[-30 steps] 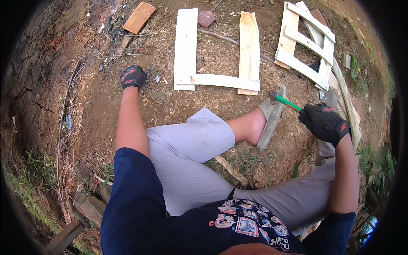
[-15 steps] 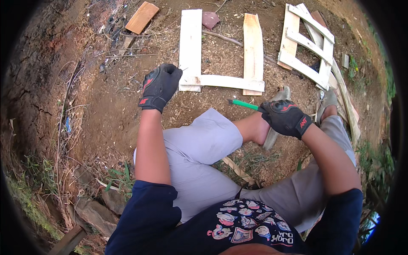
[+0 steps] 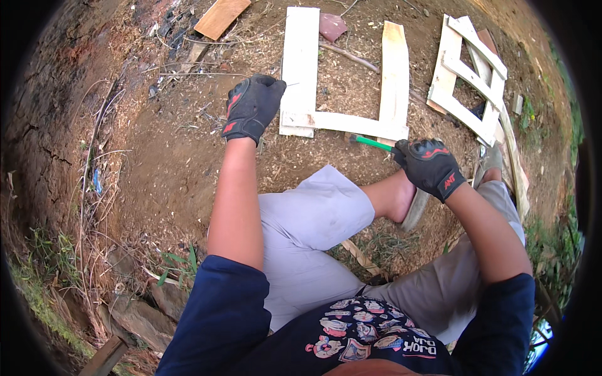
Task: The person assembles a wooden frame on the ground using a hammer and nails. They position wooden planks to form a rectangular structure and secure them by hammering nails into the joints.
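My left hand, in a black glove with red marks, is closed in a pinch on a thin nail. The nail points right over the wide left plank of a U-shaped wooden frame. In my right hand, also gloved, is a small hammer with a green handle. Its dark head lies just below the frame's crosspiece, and the fingers wrap round the handle's end. The crosspiece overlaps the lower ends of the left plank and the narrower right plank.
A second wooden frame with slanting slats lies at the far right. Beyond my left hand is a brown board. A reddish flat piece and a stick lie inside the U-shaped frame. Stones sit at the lower left.
Both hands have moved slightly away from me relative to my body, with the nail and the hammer still in them. The view has shifted, so the frames appear farther right.
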The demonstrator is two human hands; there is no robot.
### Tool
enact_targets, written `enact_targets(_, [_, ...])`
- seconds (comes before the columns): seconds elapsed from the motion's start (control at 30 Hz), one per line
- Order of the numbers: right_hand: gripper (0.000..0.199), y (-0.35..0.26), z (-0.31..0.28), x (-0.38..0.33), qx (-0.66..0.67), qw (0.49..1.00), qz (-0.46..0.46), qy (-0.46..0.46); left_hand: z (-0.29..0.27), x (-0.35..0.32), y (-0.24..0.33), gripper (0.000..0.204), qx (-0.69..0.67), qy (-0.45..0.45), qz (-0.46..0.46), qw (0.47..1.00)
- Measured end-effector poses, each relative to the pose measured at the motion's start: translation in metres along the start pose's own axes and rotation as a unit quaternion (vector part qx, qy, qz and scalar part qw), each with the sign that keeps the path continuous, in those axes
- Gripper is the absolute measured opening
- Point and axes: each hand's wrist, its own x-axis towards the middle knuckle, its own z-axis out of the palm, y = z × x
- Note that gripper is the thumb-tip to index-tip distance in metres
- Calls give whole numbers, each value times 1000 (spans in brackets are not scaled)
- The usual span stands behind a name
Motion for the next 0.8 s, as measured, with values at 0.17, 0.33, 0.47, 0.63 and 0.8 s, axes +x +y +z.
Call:
enact_targets(0.17, [29, 20, 2, 9, -48, 994, 8, 97, 1, -6, 7, 46, -19, -4, 12, 1000])
enact_targets(0.33, [40, 38, -26, 16, 46, 997, 56, -2, 3, -11, 17, 49, -75, -39, 4, 996])
enact_targets(0.47, [46, 42, -32, 13, 168, 984, 6, 50, 20, -13, 25, 43, -151, -77, 44, 984])
enact_targets(0.63, [43, 1, -56, 12, 545, 824, 157, 6, 58, -32, 57, 34, -264, -151, 134, 943])
enact_targets(0.8, [32, -19, -68, 11, 578, 789, 206, 31, 64, -68, 88, 36, -244, -162, 143, 945])
